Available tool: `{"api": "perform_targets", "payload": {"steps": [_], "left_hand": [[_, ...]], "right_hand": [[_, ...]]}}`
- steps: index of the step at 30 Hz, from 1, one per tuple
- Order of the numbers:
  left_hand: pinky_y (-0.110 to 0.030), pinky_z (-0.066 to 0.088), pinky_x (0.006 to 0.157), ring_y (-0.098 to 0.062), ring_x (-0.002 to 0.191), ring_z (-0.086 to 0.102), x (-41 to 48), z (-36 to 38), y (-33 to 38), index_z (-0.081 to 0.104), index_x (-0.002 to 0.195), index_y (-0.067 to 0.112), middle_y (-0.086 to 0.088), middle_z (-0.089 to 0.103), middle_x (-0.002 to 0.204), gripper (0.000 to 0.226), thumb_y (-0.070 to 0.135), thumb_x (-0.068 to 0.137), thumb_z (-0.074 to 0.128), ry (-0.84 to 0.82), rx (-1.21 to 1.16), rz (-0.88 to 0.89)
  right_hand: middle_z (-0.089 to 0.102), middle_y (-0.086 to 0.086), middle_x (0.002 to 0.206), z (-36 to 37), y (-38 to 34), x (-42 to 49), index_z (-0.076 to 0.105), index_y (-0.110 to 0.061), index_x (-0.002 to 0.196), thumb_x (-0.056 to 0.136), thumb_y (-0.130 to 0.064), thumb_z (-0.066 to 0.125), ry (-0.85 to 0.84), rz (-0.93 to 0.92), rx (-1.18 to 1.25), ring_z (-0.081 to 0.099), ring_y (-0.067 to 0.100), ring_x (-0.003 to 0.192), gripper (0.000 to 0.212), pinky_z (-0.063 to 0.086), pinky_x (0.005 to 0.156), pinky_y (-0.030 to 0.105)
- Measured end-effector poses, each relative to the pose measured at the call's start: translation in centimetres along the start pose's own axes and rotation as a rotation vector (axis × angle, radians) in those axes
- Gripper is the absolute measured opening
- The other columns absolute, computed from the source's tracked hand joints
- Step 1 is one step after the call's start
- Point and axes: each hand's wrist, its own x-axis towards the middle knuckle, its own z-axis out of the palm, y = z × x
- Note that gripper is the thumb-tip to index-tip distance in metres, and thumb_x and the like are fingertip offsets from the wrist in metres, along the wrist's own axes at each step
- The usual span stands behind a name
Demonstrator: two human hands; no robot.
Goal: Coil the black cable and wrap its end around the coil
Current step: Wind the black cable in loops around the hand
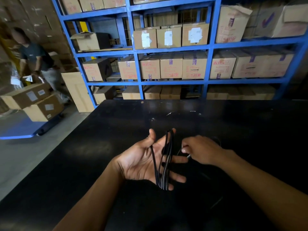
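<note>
My left hand [141, 159] is held palm up over the black table [116, 124], fingers spread. Several loops of the black cable [165, 160] run lengthwise around its fingers, from the index fingertip down past the little finger. My right hand [202, 150] is just to the right, fingers pinched on a strand of the same cable. The loose remainder of the cable trails over the table toward me on the right and is hard to see against the dark surface.
Blue shelving [210, 47] full of cardboard boxes stands behind the table. On the left another person [35, 59] bends over boxes stacked on a blue cart [20, 129]. A tall box [78, 90] stands near the table's far left corner.
</note>
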Motion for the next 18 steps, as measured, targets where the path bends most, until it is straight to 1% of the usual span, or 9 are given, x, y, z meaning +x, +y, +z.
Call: {"api": "perform_targets", "payload": {"steps": [2,5,7,9,11,13,14,15,18], "left_hand": [[-0.064,0.033,0.104,-0.059,0.136,0.023,0.3,0.0,-0.6,0.032,0.143,0.053,-0.018,0.03,0.156,0.066,0.074,0.085,0.01,-0.026,0.032,-0.019],[-0.071,0.026,0.104,-0.066,0.135,0.016,0.8,0.0,-1.3,0.024,0.147,0.052,-0.021,0.024,0.159,0.068,0.074,0.085,0.009,-0.064,0.053,-0.061],[-0.073,0.016,0.105,-0.068,0.134,0.014,1.0,-0.1,-1.6,0.021,0.148,0.051,-0.02,0.029,0.157,0.069,0.075,0.085,0.01,-0.089,0.045,-0.084],[-0.073,0.013,0.105,-0.068,0.134,0.013,1.2,-0.3,-1.9,0.026,0.147,0.051,-0.017,0.036,0.154,0.068,0.075,0.085,0.012,-0.099,0.033,-0.102],[-0.073,0.013,0.105,-0.067,0.135,0.012,1.3,-0.5,-2.1,0.03,0.145,0.051,-0.018,0.033,0.155,0.067,0.075,0.085,0.014,-0.092,0.028,-0.119],[-0.072,0.013,0.105,-0.066,0.135,0.012,1.5,-0.8,-2.3,0.031,0.144,0.052,-0.02,0.028,0.155,0.066,0.075,0.085,0.013,-0.081,0.02,-0.142],[-0.072,0.012,0.105,-0.066,0.136,0.011,1.5,-1.0,-2.5,0.032,0.144,0.053,-0.02,0.027,0.155,0.065,0.075,0.085,0.013,-0.067,0.011,-0.154],[-0.072,0.012,0.105,-0.065,0.136,0.011,1.6,-1.1,-2.7,0.033,0.143,0.053,-0.021,0.026,0.155,0.065,0.075,0.085,0.015,-0.048,-0.005,-0.165],[-0.072,0.014,0.105,-0.064,0.137,0.012,1.6,-1.9,-3.2,0.034,0.142,0.051,-0.023,0.021,0.157,0.065,0.075,0.083,0.023,0.018,-0.066,-0.179]], "right_hand": [[0.065,-0.004,0.084,-1.9,-0.1,0.7,0.057,-0.03,0.081,0.089,-0.03,0.057,0.012,-0.049,-0.08,0.063,0.02,0.083,0.008,0.048,0.076,0.04],[0.061,-0.009,0.078,-3.8,-0.6,1.4,0.048,-0.035,0.075,0.088,-0.028,0.06,0.069,-0.093,-0.19,0.06,0.017,0.079,0.019,0.04,0.087,0.045],[0.063,-0.006,0.079,-4.8,-0.8,1.8,0.047,-0.033,0.072,0.088,-0.026,0.062,0.114,-0.09,-0.241,0.061,0.019,0.082,0.023,0.036,0.096,0.048],[0.062,-0.006,0.08,-5.5,-0.9,1.9,0.046,-0.032,0.069,0.089,-0.03,0.062,0.114,-0.085,-0.239,0.061,0.019,0.083,0.026,0.032,0.102,0.05],[0.061,-0.008,0.079,-6.0,-1.1,1.9,0.044,-0.032,0.066,0.088,-0.029,0.063,0.126,-0.101,-0.229,0.06,0.018,0.082,0.029,0.038,0.097,0.048],[0.063,-0.008,0.08,-6.3,-1.2,1.7,0.045,-0.031,0.065,0.086,-0.024,0.064,0.149,-0.112,-0.197,0.062,0.018,0.08,0.029,0.045,0.075,0.038],[0.064,-0.007,0.081,-6.5,-1.3,1.6,0.047,-0.03,0.066,0.085,-0.021,0.063,0.153,-0.109,-0.183,0.062,0.018,0.079,0.027,0.043,0.065,0.034],[0.066,-0.006,0.082,-6.6,-1.4,1.6,0.049,-0.029,0.068,0.084,-0.02,0.063,0.156,-0.103,-0.172,0.062,0.018,0.078,0.023,0.04,0.06,0.032],[0.065,-0.005,0.083,-6.8,-1.9,1.1,0.051,-0.029,0.069,0.084,-0.022,0.063,0.152,-0.086,-0.152,0.06,0.017,0.076,0.02,0.043,0.06,0.034]]}}
